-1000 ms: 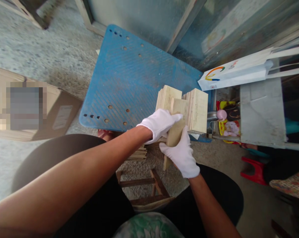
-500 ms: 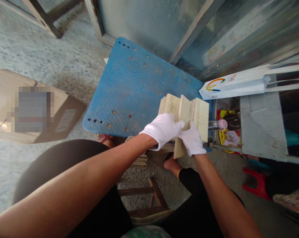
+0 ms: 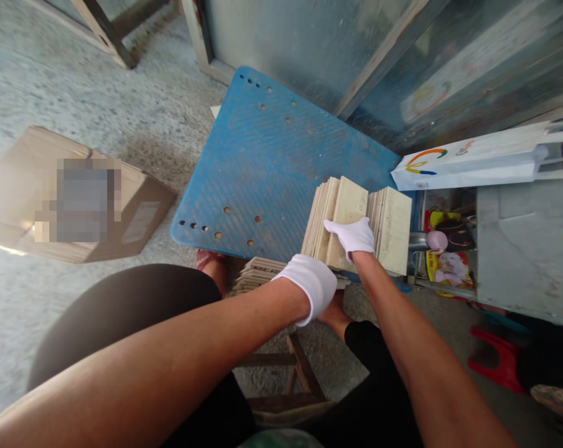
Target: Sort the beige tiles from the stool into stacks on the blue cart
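Note:
Pale rectangular boards stand on edge in a left row and a right row near the front of a blue plastic table. My right hand, in a white glove, spans the face of the front board of the left row, its fingers at the board's edges. My left hand, also gloved, is lower, by the table's front edge. Its fingers are turned away and hidden, so what it touches cannot be seen. More boards are stacked below the table edge, partly behind my left forearm.
A white paper bag lies at the right, above a grey metal surface and some colourful packets. On the left a cardboard box rests on the floor. A wooden stool and a red stool are low in view.
The board between my hands now leans against the left row, with my right hand on it. My left hand has come away and dropped toward the table's front edge. The view has shifted slightly.

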A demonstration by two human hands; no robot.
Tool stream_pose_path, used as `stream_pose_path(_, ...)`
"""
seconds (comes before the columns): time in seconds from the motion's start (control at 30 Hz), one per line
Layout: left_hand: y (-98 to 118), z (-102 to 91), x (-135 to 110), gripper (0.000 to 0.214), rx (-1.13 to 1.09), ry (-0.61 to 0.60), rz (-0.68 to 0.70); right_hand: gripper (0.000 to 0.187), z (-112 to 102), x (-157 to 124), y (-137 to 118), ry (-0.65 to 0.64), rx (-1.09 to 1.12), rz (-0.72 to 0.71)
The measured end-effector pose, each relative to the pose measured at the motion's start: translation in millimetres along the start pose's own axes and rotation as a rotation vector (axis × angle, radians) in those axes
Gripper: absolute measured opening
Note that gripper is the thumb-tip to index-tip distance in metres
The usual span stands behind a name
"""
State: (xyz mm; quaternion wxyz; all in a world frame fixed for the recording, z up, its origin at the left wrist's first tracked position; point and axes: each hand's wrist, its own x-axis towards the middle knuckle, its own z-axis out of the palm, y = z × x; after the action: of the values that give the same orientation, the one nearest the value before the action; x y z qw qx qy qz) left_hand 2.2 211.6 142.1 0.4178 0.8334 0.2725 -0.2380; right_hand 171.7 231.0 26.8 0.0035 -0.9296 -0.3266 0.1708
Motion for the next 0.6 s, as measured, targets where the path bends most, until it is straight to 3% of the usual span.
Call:
stream_pose_path(0.1, 4, -7.0, -6, 0.024, 0.014, -0.065, -0.044, 0.116, 7, 3, -5, 0.019, 0.011, 0.005)
stream_pose_path(0.33, 4, -8.4, -7, 0.029, -0.013, -0.060, -0.081, 0.130, 15, 2, -11, 0.039, -0.038, 0.019)
stream_pose_path(0.6, 3, -8.4, -7, 0.029, -0.002, -0.059, -0.042, 0.126, 16, -10, -16, 0.082, -0.058, 0.004)
